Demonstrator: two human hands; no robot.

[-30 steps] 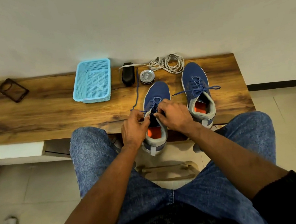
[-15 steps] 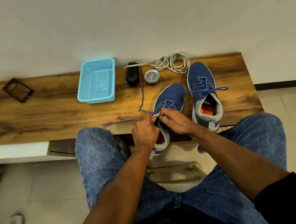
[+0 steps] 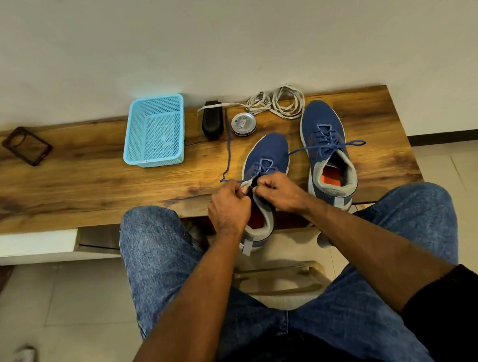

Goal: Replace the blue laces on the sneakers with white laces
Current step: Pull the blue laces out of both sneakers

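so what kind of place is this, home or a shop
Most likely a home, though that is uncertain: a wooden bench against a plain wall, a tiled floor, and a phone case and blue basket lying about.

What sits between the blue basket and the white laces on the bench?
In the head view: a black brush and a round tin, side by side, between basket and white laces.

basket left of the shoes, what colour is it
Light blue mesh basket, seen best in the head view.
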